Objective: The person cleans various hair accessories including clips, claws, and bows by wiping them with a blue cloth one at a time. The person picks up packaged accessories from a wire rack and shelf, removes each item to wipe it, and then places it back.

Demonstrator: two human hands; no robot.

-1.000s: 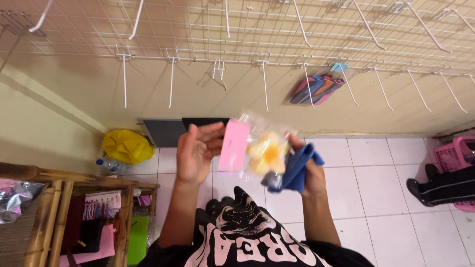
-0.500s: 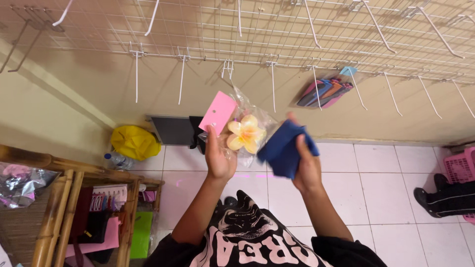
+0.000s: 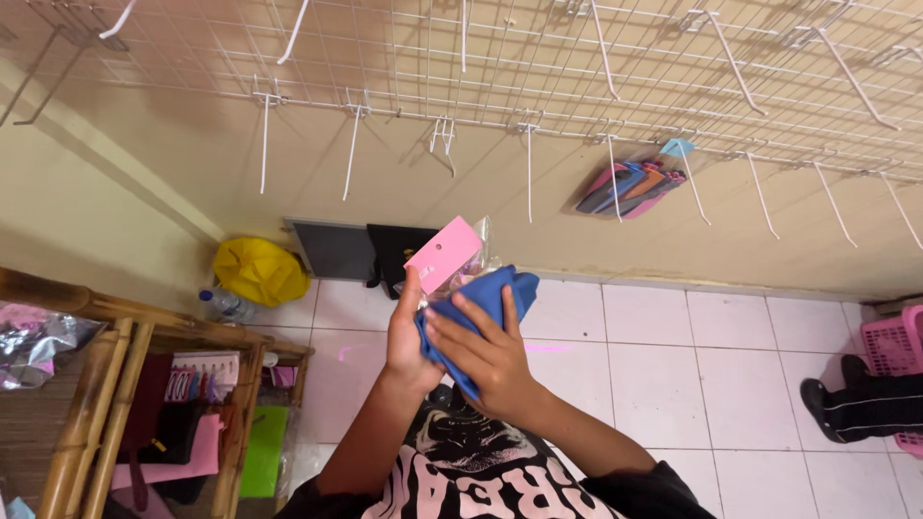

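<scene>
My left hand (image 3: pixel 408 338) holds a small clear plastic packet with a pink card header (image 3: pixel 443 254) up in front of a white wire grid wall (image 3: pixel 538 67). My right hand (image 3: pixel 486 358) presses a blue cloth (image 3: pixel 492 300) against the front of the packet, covering most of it. The packet's contents are hidden behind the cloth. Long white hooks (image 3: pixel 353 150) stick out of the grid above the hands.
A packet of coloured items (image 3: pixel 630 187) hangs on one hook at the right. Below lie a yellow bag (image 3: pixel 256 269), a plastic bottle (image 3: pixel 227 306), dark flat panels (image 3: pixel 336 250), a bamboo rack (image 3: pixel 106 384) at left, and a pink basket (image 3: pixel 899 351) beside another person's leg (image 3: pixel 865 404).
The blue cloth has moved left over the packet, hiding the yellow flower item that showed before. Both hands have come closer together.
</scene>
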